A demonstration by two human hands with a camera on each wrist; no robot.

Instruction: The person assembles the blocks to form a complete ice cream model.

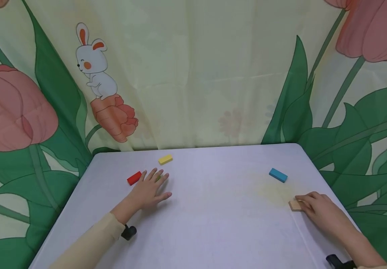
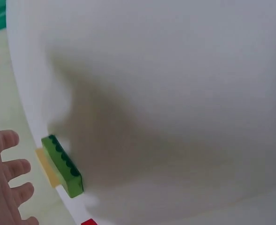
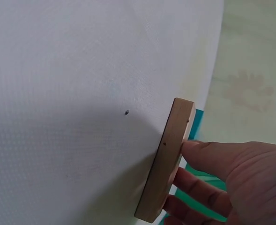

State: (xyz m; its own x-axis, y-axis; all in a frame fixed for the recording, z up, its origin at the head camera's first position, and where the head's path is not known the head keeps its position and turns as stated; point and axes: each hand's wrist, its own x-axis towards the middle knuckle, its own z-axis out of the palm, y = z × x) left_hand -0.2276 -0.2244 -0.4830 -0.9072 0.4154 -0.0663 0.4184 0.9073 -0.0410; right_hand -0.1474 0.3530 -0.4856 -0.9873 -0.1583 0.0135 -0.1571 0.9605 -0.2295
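My left hand (image 1: 149,191), fingers spread, hovers over the left side of the table. Below its fingertips is a green block (image 2: 63,166) with a dark scalloped edge, mostly covered by the hand in the head view. A red block (image 1: 134,178) lies just left of those fingers, and a yellow block (image 1: 165,159) lies beyond them. On the right, my right hand (image 1: 324,213) pinches a plain wooden block (image 3: 167,161) between thumb and fingers, at or close to the tabletop. A blue block (image 1: 278,175) lies farther back, beyond the wooden one.
The white table (image 1: 220,224) has rounded far corners. Behind it hangs a curtain (image 1: 213,74) printed with tulips, leaves and a rabbit. A small dark speck (image 3: 127,112) shows on the cloth in the right wrist view.
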